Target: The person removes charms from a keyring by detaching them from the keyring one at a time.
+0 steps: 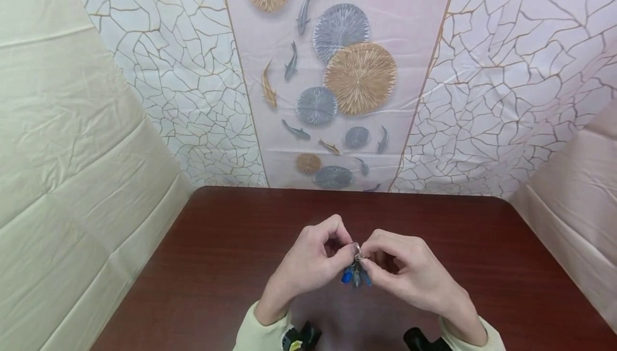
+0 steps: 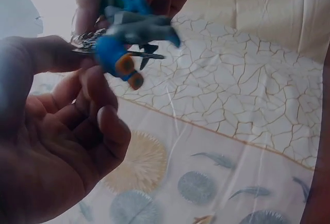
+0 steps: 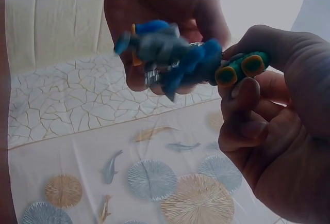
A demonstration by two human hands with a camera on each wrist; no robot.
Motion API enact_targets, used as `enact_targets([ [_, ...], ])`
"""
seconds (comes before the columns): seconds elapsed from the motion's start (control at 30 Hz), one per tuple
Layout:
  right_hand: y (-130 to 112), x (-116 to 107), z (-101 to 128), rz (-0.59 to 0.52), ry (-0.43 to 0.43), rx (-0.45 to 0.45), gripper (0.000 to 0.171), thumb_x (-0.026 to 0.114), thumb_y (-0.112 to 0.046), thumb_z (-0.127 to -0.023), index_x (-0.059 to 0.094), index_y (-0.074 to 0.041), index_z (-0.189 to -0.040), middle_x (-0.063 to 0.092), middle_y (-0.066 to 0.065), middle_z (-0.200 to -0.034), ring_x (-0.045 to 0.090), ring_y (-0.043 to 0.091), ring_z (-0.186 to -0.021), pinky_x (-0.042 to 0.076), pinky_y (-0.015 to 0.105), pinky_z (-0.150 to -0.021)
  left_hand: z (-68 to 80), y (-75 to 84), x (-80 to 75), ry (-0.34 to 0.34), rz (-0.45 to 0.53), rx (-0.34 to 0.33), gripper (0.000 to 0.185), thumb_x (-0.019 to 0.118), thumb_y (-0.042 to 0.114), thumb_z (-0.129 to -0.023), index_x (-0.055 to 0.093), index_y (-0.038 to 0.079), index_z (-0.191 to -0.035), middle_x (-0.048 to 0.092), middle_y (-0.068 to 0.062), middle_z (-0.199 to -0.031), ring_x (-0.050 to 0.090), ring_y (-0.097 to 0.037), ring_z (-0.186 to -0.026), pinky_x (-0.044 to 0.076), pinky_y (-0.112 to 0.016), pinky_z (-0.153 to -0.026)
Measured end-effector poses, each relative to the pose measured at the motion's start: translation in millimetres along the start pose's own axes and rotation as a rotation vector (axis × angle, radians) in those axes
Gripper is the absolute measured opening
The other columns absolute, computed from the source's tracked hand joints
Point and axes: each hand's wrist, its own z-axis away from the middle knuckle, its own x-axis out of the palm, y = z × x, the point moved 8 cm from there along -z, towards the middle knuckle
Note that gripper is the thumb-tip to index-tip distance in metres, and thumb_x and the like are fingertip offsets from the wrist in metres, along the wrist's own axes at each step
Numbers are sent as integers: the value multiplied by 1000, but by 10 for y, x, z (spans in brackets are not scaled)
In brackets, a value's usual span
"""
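Your left hand (image 1: 310, 262) has its fingers curled, thumb and forefinger pinching the metal ring (image 1: 356, 247) at the top of a keychain bunch (image 1: 355, 275), and your right hand (image 1: 409, 273) meets it from the other side, its own fingertips pinched on the same ring, so the two hands touch at that point above the table. The bunch hangs just below your fingertips, between the two hands and clear of the tabletop: in the head view it shows as a small cluster of blue and grey charms. From your left wrist the cluster reads closer: a blue toy piece with orange wheels (image 2: 119, 61) beside a grey shark-like figure (image 2: 142, 29), with the thin ring wires caught against your thumb. From your right wrist you see the grey figure and blue pieces blurred, and a green toy piece with orange wheels (image 3: 242, 68) pressed against your right fingers. Exactly how the ring is split or opened is too blurred to tell. Under your hands lies the dark red-brown table (image 1: 217, 249), with your pale sleeves (image 1: 253, 335) at its near edge. Behind the table hangs a cloth backdrop (image 1: 337, 72) printed with fish and round lily-pad shapes, flanked by cracked-line panels.
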Motion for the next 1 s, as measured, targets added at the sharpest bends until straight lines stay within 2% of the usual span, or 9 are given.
enact_targets([
  [0.1, -8, -17, -7, -11, 7, -8, 33, 71, 15, -72, 64, -13, -90, 54, -8, -75, 45, -1, -60, 36, 9, -50, 3, 66, -15, -2, -41, 98, 10, 65, 4, -88, 60, 12, -90, 64, 1, -75, 52, 3, -62, 47, -15, -52],
  [0.23, -25, -36, -15, -18, 10, -12, 36, 70, 17, -69, 64, -12, -90, 54, -7, -75, 45, -1, -61, 36, 10, -49, 22, 163, -54, 33, -117, 218, 10, 68, 4, -88, 65, 11, -94, 64, 2, -79, 55, 0, -67, 48, -12, -55],
  [0.37, -40, -48, -18, -14, 13, -6, 38, 70, 18, -67, 64, -12, -90, 54, -8, -75, 45, 0, -61, 35, 11, -48, 49, 217, -90, 72, -136, 272, 8, 70, 6, -88, 66, 12, -90, 66, 2, -80, 57, -1, -67, 48, -10, -57],
  [0.6, -49, -60, -22, -35, 26, 4, 36, 70, 18, -70, 64, -11, -91, 54, -7, -75, 46, 0, -62, 36, 12, -48, 66, 211, -112, 102, -115, 253, 9, 71, 7, -88, 65, 12, -86, 70, 2, -77, 57, 0, -65, 48, -10, -54],
  [0.83, -64, -59, -27, -73, 35, -7, 31, 70, 16, -75, 64, -9, -93, 55, -5, -75, 47, 1, -62, 36, 12, -47, 53, 184, -91, 106, -56, 199, 7, 69, 8, -89, 64, 11, -86, 70, 0, -74, 51, 2, -57, 46, -13, -48],
  [1.0, -80, -61, -38, -97, 51, -23, 25, 69, 13, -79, 65, -8, -94, 55, -4, -75, 46, 2, -63, 34, 12, -46, 38, 145, -70, 101, -11, 133, 8, 69, 8, -89, 63, 12, -85, 68, 0, -73, 49, 4, -54, 46, -16, -45],
])
